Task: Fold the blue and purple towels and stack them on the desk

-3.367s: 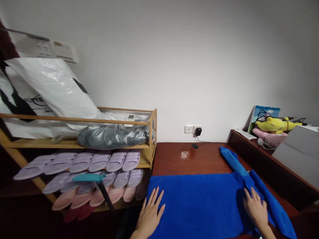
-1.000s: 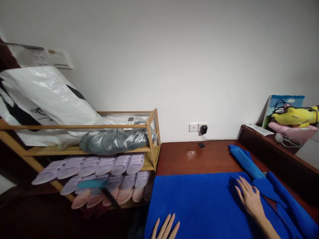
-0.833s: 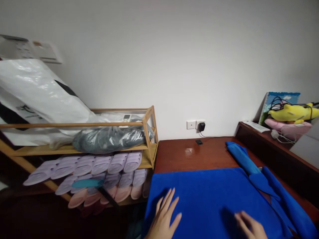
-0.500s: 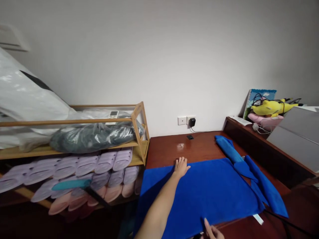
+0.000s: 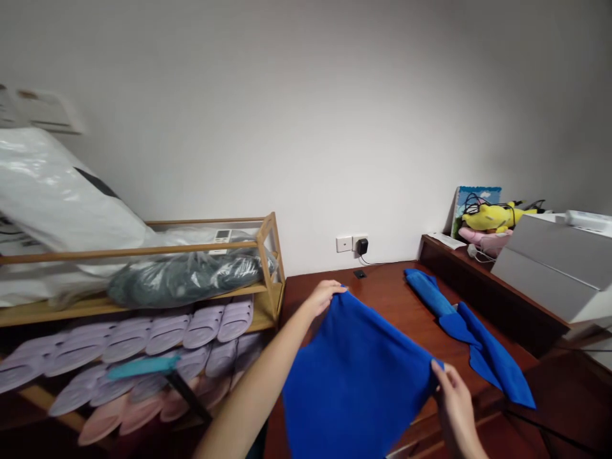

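Note:
A blue cloth [image 5: 358, 376] hangs between my two hands, its top edge sloping down to the right. My left hand [image 5: 326, 294] pinches its upper left corner above the brown desk [image 5: 382, 290]. Lower and to the right, my right hand [image 5: 449, 389] grips the other corner, fingers closed on it. The cloth's lower part runs toward the bottom of the view. Another blue cloth [image 5: 492, 357], twisted and crumpled, lies on the right part of the desk.
Left of the desk stands a wooden rack [image 5: 270, 268] with bagged items and rows of slippers [image 5: 169, 331]. Behind is a wall socket with a black plug [image 5: 362, 247]. A raised ledge at right holds a yellow plush toy [image 5: 492, 218] and grey boxes [image 5: 554, 255].
The cloth that lay flat on the desk is now lifted at its far edge. My left hand has closed on one corner, and my right hand has moved up and right to the other.

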A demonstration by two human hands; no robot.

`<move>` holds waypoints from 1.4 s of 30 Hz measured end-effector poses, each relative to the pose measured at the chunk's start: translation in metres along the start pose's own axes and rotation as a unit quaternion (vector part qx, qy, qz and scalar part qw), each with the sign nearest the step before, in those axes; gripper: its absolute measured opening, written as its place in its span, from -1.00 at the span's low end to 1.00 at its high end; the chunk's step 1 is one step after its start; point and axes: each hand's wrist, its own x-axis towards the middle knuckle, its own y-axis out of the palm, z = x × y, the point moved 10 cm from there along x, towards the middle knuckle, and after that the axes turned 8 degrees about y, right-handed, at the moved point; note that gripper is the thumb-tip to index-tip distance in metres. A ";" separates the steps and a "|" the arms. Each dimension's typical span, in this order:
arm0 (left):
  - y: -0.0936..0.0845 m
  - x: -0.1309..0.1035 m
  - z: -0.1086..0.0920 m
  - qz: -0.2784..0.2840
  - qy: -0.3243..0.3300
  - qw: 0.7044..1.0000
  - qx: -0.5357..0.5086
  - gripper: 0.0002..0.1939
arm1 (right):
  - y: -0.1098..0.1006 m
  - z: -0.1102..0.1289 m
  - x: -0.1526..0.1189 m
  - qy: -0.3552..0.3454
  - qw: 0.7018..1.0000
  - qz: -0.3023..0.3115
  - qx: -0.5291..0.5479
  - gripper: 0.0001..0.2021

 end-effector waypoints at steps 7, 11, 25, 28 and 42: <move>-0.091 -0.063 -0.101 -0.131 0.069 0.986 -0.071 -0.59 | 0.025 0.158 0.042 -0.143 0.988 -0.054 -0.005 -0.45; -0.124 -0.099 -0.133 -0.197 0.090 0.975 -0.054 -0.72 | 0.058 0.201 0.047 -0.171 0.985 0.022 0.011 -0.52; -0.170 -0.168 -0.160 -0.205 0.112 0.971 -0.049 -0.71 | 0.107 0.232 -0.005 -0.207 0.965 0.145 0.071 -0.51; -0.177 -0.176 -0.158 -0.213 0.123 0.969 -0.021 -0.75 | 0.115 0.236 -0.014 -0.217 0.962 0.155 0.051 -0.52; -0.195 -0.176 -0.158 -0.258 0.136 0.955 -0.063 -0.66 | 0.128 0.238 0.000 -0.218 0.966 0.133 -0.029 -0.46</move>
